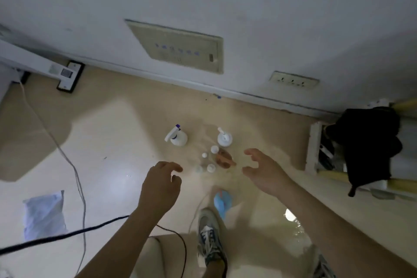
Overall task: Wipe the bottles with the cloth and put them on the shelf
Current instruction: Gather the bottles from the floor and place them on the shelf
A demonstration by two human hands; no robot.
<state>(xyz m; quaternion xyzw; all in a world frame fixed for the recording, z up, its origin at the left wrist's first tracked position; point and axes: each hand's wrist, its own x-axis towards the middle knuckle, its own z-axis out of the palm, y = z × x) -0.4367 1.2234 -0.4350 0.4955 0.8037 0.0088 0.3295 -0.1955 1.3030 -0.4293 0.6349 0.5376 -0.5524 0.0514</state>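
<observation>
Several bottles stand on the beige floor below me. A white spray bottle (177, 136) with a purple nozzle tip is at the left, a white pump bottle (224, 137) at the right. Small clear bottles with white caps (211, 167) cluster in front of them, beside a brown bottle (223, 158). A blue cloth (222, 202) lies on the floor near my shoe. My left hand (161, 184) hovers empty, fingers loosely curled, left of the small bottles. My right hand (262, 170) hovers empty to their right, fingers relaxed. The shelf (314, 145) stands at the right edge.
A black garment (370, 142) drapes over the shelf. Cables (74, 171) run across the floor at the left, by a white plastic bag (44, 215). The wall with a panel (180, 46) and a socket strip (293, 80) lies beyond the bottles. My shoe (209, 237) is below the cloth.
</observation>
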